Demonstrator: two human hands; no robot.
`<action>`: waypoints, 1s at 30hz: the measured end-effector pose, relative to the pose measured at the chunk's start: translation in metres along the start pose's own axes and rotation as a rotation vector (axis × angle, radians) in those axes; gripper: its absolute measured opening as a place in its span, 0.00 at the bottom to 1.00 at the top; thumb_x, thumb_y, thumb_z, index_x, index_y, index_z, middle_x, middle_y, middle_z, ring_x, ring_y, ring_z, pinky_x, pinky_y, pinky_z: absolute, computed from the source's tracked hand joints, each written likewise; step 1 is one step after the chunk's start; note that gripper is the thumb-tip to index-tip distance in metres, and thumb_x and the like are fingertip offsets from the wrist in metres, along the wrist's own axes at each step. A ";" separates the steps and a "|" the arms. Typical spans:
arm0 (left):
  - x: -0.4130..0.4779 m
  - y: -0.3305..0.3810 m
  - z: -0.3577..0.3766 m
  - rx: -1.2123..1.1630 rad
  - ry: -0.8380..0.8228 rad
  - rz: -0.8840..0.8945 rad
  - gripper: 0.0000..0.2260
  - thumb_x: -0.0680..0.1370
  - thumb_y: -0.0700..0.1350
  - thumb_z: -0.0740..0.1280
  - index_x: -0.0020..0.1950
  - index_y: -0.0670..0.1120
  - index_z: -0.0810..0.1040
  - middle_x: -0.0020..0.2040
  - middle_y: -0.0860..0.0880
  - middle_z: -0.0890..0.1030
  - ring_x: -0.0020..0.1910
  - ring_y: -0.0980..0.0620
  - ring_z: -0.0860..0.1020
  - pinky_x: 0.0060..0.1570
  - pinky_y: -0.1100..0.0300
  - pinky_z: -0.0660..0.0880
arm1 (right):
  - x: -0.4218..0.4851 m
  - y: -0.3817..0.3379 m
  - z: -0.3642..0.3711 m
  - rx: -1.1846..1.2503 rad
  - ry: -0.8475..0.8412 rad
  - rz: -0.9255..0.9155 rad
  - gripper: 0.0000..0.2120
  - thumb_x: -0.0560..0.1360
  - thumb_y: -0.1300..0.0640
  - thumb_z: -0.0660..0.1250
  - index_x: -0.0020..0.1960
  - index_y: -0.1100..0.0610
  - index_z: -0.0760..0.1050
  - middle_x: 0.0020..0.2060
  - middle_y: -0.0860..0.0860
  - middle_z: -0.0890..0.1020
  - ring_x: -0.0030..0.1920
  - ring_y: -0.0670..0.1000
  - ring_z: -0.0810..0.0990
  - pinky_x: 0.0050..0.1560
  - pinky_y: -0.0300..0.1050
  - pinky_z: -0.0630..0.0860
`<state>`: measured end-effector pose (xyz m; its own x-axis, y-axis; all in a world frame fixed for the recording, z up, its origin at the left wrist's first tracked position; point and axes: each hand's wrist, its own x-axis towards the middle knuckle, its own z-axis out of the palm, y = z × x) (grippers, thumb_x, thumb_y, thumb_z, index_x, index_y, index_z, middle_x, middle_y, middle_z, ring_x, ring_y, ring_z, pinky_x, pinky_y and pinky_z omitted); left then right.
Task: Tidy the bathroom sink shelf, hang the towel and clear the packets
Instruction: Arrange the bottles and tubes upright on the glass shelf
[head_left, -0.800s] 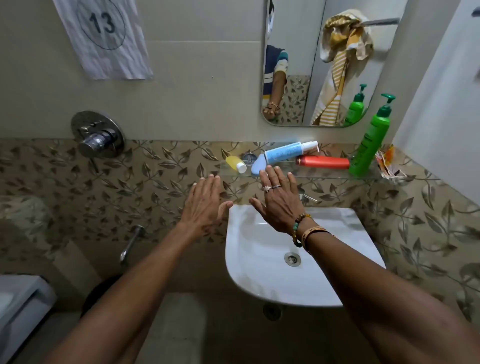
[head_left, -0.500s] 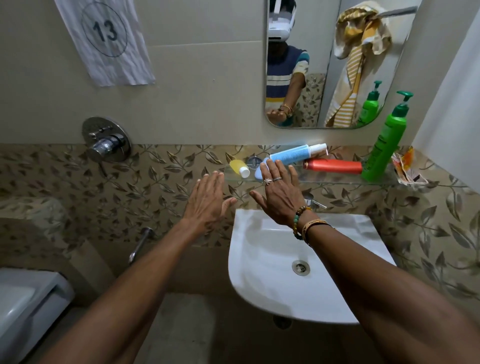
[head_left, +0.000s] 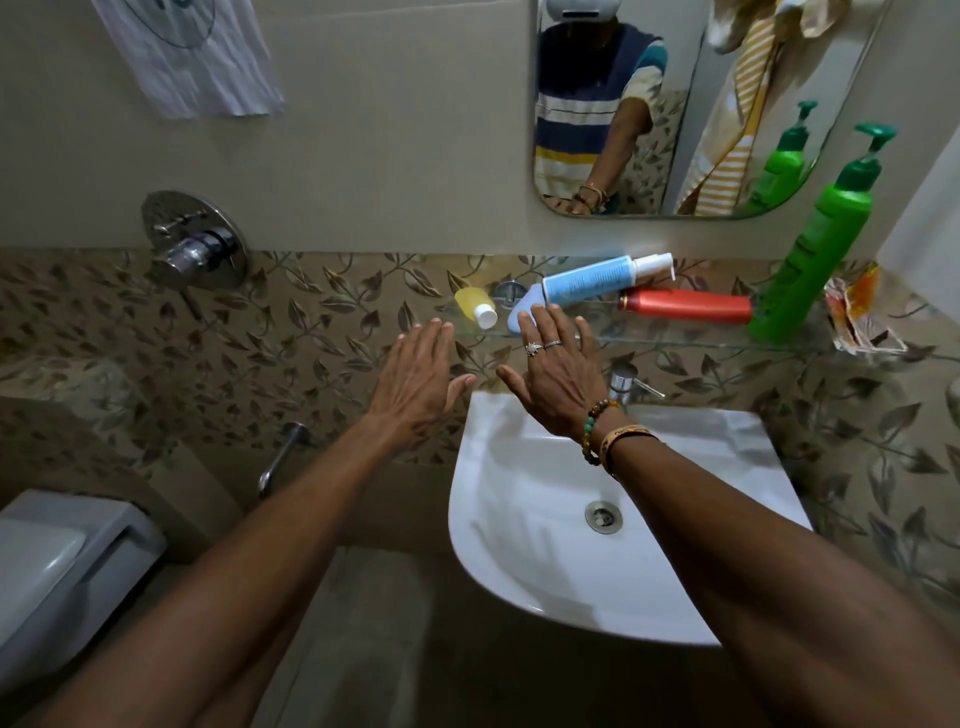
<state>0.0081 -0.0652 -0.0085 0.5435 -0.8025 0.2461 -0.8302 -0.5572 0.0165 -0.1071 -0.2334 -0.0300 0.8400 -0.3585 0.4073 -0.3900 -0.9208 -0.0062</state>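
Both hands are hovering flat, palms down, in front of the glass shelf (head_left: 675, 340) above the sink (head_left: 545, 571). The left hand (head_left: 415, 379) is holding nothing, fingers straight and together, tips just short of the shelf's left end. The right hand (head_left: 558, 384), wearing rings and wrist beads, is also lying open and gripping nothing; its fingertips are overlapping the lower end of the blue tube (head_left: 587, 283), and I cannot tell if they are touching it. The blue tube is lying tilted on the shelf, white cap pointing right. A small yellow bottle (head_left: 472, 306) is lying on its side at the shelf's left end, just beside the tube. A red bottle (head_left: 685, 306) is lying flat to the right of the tube, near its cap. A green pump bottle (head_left: 815, 249) is standing upright just past the red one. Crumpled packets (head_left: 852, 312) are sitting at the far right end of the shelf, beside the pump bottle. The striped towel (head_left: 727, 130) is showing only as a reflection in the mirror (head_left: 535, 130), hanging bunched near the top edge. The tap (head_left: 621, 382) is standing just behind the right wrist.
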 end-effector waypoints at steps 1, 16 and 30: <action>0.003 -0.002 0.002 -0.005 -0.011 0.004 0.35 0.82 0.60 0.55 0.81 0.40 0.51 0.81 0.40 0.55 0.80 0.42 0.53 0.79 0.46 0.52 | 0.001 0.001 0.002 0.002 0.001 0.007 0.35 0.81 0.37 0.53 0.79 0.59 0.58 0.78 0.59 0.60 0.78 0.60 0.56 0.77 0.62 0.51; 0.047 -0.072 0.003 -0.065 0.046 0.113 0.34 0.82 0.60 0.56 0.80 0.39 0.54 0.80 0.39 0.58 0.79 0.41 0.56 0.78 0.47 0.53 | 0.051 -0.031 -0.002 -0.149 0.061 0.092 0.35 0.80 0.38 0.55 0.78 0.60 0.59 0.77 0.57 0.63 0.78 0.59 0.58 0.76 0.61 0.52; 0.072 -0.078 0.008 -0.095 0.009 0.152 0.34 0.83 0.60 0.53 0.81 0.41 0.50 0.81 0.40 0.54 0.80 0.42 0.53 0.79 0.47 0.50 | 0.065 -0.033 -0.001 -0.158 0.076 0.090 0.32 0.80 0.39 0.56 0.77 0.58 0.62 0.75 0.56 0.65 0.76 0.59 0.61 0.75 0.61 0.54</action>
<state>0.1129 -0.0816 0.0003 0.4096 -0.8740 0.2615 -0.9111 -0.4062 0.0695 -0.0406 -0.2264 -0.0023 0.7705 -0.4199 0.4796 -0.5215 -0.8479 0.0956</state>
